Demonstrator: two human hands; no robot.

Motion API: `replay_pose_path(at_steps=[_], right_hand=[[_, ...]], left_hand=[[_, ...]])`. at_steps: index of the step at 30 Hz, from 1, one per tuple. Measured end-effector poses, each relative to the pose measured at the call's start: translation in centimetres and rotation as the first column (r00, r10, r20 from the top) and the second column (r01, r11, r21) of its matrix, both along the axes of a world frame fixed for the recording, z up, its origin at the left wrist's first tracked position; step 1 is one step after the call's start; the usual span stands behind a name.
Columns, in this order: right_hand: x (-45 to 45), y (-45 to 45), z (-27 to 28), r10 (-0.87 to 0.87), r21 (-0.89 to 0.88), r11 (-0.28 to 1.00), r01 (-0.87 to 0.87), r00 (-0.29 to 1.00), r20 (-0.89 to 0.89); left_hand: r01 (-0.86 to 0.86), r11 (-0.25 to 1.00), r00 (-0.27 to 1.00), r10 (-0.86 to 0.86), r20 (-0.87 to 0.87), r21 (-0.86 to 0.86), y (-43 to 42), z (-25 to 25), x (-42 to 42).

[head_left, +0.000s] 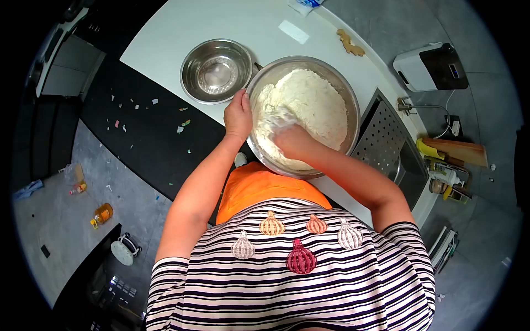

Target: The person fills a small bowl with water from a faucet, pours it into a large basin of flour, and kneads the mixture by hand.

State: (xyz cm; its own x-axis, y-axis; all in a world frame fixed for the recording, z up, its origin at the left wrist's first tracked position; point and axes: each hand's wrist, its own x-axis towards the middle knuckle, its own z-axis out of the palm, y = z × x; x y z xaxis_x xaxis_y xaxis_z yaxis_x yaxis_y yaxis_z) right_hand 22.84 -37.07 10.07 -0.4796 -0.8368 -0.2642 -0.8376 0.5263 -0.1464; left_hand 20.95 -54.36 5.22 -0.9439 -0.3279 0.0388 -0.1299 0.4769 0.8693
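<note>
A knobbly piece of ginger (pixel 350 43) lies on a white counter (pixel 160 47), near a white-and-black appliance (pixel 429 67) and a metal tap (pixel 405 106). A perforated metal tray (pixel 382 131) partly covers the sink (pixel 413 165), with a wooden board (pixel 464 152) just beyond. Down on the grey floor (pixel 118 160) lies a bottle of yellow liquid (pixel 104 213), and small paper-like scraps (pixel 180 129) dot a black surface (pixel 149 110).

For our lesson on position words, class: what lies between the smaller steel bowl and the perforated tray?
The large bowl of white powder lies between them, as the head view shows.
</note>
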Motion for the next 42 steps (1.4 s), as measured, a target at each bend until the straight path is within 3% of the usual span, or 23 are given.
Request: replay_pose_path(at_steps=[2, 4, 5, 7, 8, 10, 15, 19, 22, 27, 29, 32, 33, 35, 37, 38, 42], right_hand=[[-1.8, -1.4, -2.2, 0.041, 0.06, 0.997, -0.044, 0.998, 0.043], [-4.2, -2.1, -3.7, -0.237, 0.281, 0.94, 0.194, 0.963, 0.13], [-4.8, -1.6, -4.7, -0.218, 0.188, 0.955, 0.228, 0.973, -0.075], [-5.8, -0.8, -3.6, -0.355, 0.047, 0.928, 0.37, 0.916, -0.188], [-6.4, -0.6, -2.6, -0.347, 0.048, 0.931, 0.361, 0.919, -0.188], [-7.0, -0.8, 0.8, -0.536, 0.197, 0.818, 0.541, 0.84, -0.08], [-7.7, -2.2, -3.3, -0.444, 0.027, 0.887, 0.461, 0.868, -0.223], [-3.4, -3.0, -2.3, -0.276, 0.201, 0.945, 0.257, 0.959, 0.07], [-1.0, -1.2, -0.2, -0.29, 0.23, 0.942, 0.245, 0.939, 0.185], [-0.5, -2.3, 3.5, -0.251, 0.167, 0.961, 0.222, 0.951, 0.179], [-1.4, -3.9, 1.9, -0.011, -0.062, 0.998, 0.018, 0.995, 0.099], [-5.3, -4.8, -0.1, 0.043, 0.021, 0.999, -0.047, 0.987, 0.155], [-7.1, -4.7, -1.4, 0.022, 0.072, 0.997, -0.028, 0.996, 0.086], [-11.7, -3.3, -3.0, -0.265, 0.108, 0.958, 0.265, 0.964, -0.007], [-13.5, -1.2, -1.7, -0.448, 0.105, 0.887, 0.45, 0.893, -0.041], [-13.5, -0.3, -1.8, -0.505, 0.01, 0.862, 0.506, 0.862, -0.05], [-12.9, -2.1, -3.5, -0.616, -0.067, 0.788, 0.612, 0.783, -0.091]], left_hand=[[0.002, 1.0, 1.0, -0.002, 0.003, -0.022, 0.0, -0.2, 0.0], [0.005, 0.999, 1.0, -0.005, 0.008, -0.041, 0.0, -0.2, 0.1], [0.005, 0.999, 1.0, -0.004, 0.015, -0.034, 0.0, -0.1, 0.1], [-0.002, 1.0, 1.0, 0.002, 0.02, -0.025, 0.0, 0.2, 0.0], [-0.008, 1.0, 1.0, 0.009, 0.005, -0.03, 0.0, 0.4, 0.0], [-0.02, 0.999, 1.0, 0.02, 0.006, -0.028, 0.0, 0.2, 0.4], [-0.009, 1.0, 0.999, 0.01, 0.033, -0.001, 0.0, 0.6, 0.2], [-0.015, 0.999, 1.0, 0.015, -0.002, -0.031, 0.1, 0.5, -0.1], [-0.017, 1.0, 1.0, 0.017, 0.018, -0.006, 0.0, 0.4, 0.3], [-0.001, 0.999, 1.0, 0.001, 0.012, -0.034, 0.0, 0.3, 0.0], [0.005, 1.0, 1.0, -0.005, 0.012, -0.031, 0.1, 0.6, 0.2], [0.007, 0.999, 1.0, -0.007, 0.008, -0.04, -0.1, 0.6, 0.1], [0.011, 0.999, 1.0, -0.011, 0.003, -0.042, 0.1, 0.5, 0.2], [0.009, 0.999, 1.0, -0.009, 0.002, -0.031, 0.3, 0.6, 0.3], [-0.001, 1.0, 1.0, 0.001, 0.004, -0.029, 0.0, 0.6, 0.4], [0.0, 0.999, 1.0, 0.0, 0.006, -0.036, 0.0, 0.4, 0.4], [0.011, 0.998, 1.0, -0.013, -0.028, -0.063, 0.0, 0.2, 0.2]])
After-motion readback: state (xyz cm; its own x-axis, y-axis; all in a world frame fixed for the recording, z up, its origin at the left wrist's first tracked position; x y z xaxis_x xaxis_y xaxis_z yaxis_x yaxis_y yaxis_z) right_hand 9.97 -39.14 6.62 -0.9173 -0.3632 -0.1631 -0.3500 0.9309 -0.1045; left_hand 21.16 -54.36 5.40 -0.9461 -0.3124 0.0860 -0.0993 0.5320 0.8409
